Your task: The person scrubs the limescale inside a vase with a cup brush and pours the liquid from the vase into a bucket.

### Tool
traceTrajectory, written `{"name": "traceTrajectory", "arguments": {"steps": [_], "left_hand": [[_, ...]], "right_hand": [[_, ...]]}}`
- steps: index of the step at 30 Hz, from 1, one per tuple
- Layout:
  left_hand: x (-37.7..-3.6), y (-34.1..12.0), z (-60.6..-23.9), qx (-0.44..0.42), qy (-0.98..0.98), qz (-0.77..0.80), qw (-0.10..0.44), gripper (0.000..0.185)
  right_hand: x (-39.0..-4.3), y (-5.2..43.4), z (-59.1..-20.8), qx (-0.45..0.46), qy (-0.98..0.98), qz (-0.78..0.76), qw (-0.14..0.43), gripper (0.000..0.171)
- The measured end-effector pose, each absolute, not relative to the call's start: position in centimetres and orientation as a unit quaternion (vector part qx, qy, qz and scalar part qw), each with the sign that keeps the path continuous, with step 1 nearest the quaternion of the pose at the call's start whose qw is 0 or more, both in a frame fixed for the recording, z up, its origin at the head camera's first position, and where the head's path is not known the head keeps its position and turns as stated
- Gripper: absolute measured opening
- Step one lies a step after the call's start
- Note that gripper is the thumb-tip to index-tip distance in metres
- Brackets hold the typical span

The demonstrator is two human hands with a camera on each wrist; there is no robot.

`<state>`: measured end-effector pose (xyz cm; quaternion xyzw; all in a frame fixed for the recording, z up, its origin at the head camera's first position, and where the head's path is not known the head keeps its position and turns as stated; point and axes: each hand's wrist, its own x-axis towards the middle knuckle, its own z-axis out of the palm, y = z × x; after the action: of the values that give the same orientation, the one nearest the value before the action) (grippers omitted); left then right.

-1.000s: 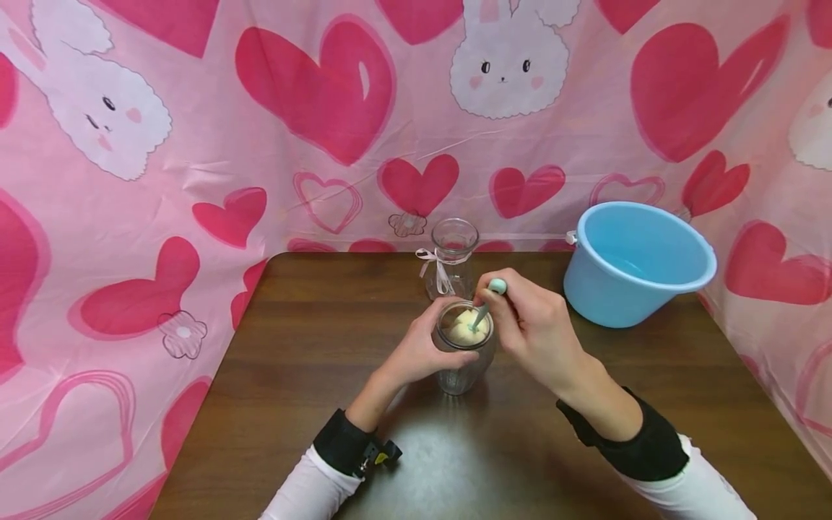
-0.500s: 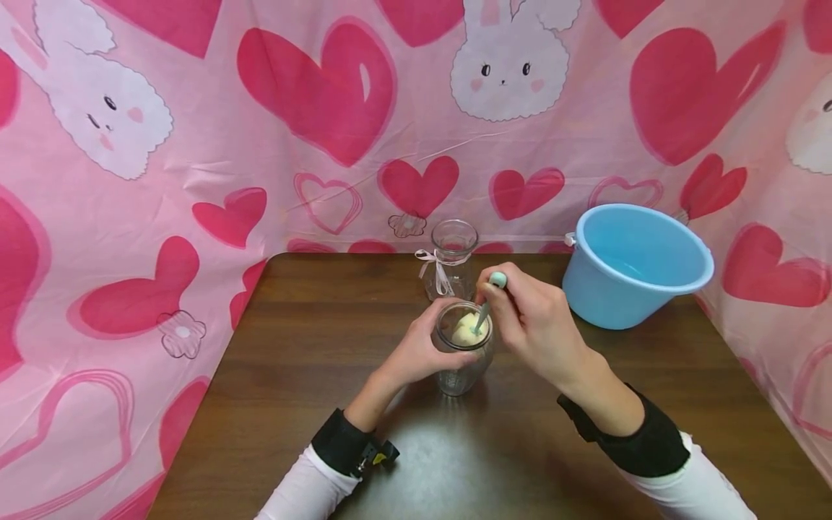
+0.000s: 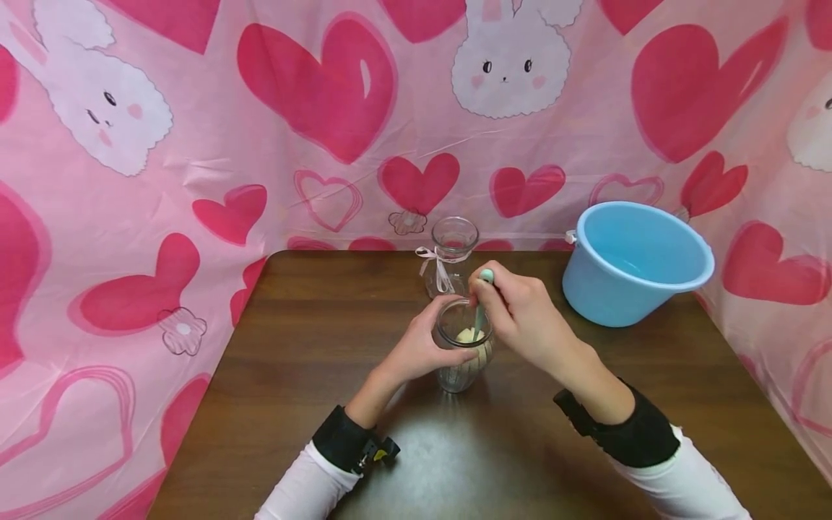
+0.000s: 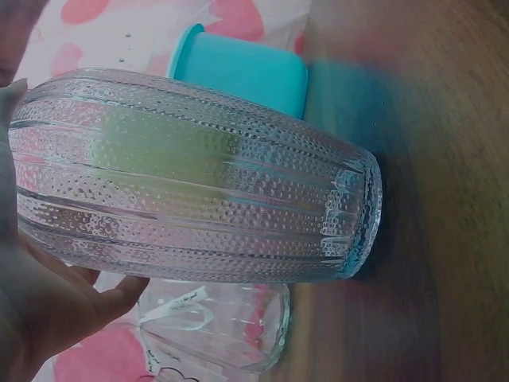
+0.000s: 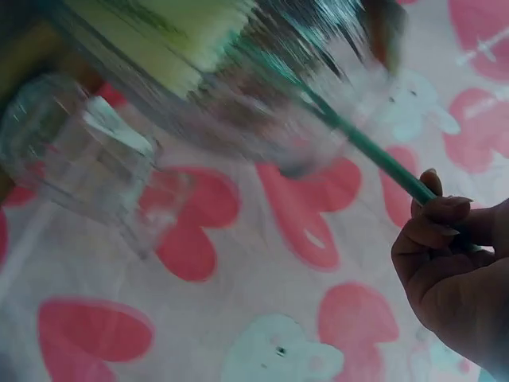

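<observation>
A ribbed, dotted glass vase (image 3: 455, 380) stands upright near the middle of the table. Around its upper part curls my left hand (image 3: 422, 348), thumb across the near side and fingers at the back. With its fingers wrapped about the top of the thin green handle, my right hand (image 3: 534, 321) grips a sponge bottle brush (image 3: 479, 318) over the vase mouth. The brush's pale yellow sponge head (image 5: 171, 40) is down inside the glass, seen through the wall in both wrist views. The handle leans against the rim side, and the right wrist view is blurred there.
Just behind the vase stands a second clear glass jar (image 3: 455, 238) with a white ribbon bow. A light blue bucket (image 3: 601, 292) is at the back right of the brown wooden table (image 3: 312, 347). Pink heart-and-rabbit cloth (image 3: 416, 123) hangs behind it.
The sponge head has gone deeper into the vase, from near the rim to below it. My right hand has shifted slightly left and up. The left hand and vase stay in place.
</observation>
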<state>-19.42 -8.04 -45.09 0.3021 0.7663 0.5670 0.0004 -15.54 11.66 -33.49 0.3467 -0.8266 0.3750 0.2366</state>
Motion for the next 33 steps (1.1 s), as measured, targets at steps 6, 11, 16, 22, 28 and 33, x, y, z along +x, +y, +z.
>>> {"name": "traceTrajectory", "arguments": {"steps": [6, 11, 16, 22, 28, 33], "left_hand": [[-19.4, -8.1, -45.2, 0.303, 0.760, 0.575, -0.001, 0.079], [-19.4, -8.1, -45.2, 0.305, 0.765, 0.567, 0.001, 0.080], [-19.5, -8.0, -45.3, 0.305, 0.770, 0.560, -0.001, 0.081], [-19.5, -7.8, -45.4, 0.305, 0.766, 0.565, 0.002, 0.080], [-19.6, -7.9, -45.4, 0.303, 0.763, 0.571, -0.004, 0.080], [-19.7, -7.9, -45.4, 0.297, 0.765, 0.571, -0.001, 0.078]], "right_hand": [[-15.1, 12.0, -31.9, 0.307, -0.829, 0.414, 0.215, 0.010], [-15.7, 11.8, -34.0, 0.288, -0.839, 0.425, 0.180, 0.011], [-16.0, 11.4, -35.6, 0.288, -0.848, 0.417, 0.154, 0.010], [-15.3, 12.1, -33.5, 0.281, -0.830, 0.432, 0.213, 0.013], [-15.1, 11.8, -33.3, 0.302, -0.820, 0.439, 0.211, 0.013], [-15.9, 11.2, -35.6, 0.297, -0.839, 0.421, 0.177, 0.012]]}}
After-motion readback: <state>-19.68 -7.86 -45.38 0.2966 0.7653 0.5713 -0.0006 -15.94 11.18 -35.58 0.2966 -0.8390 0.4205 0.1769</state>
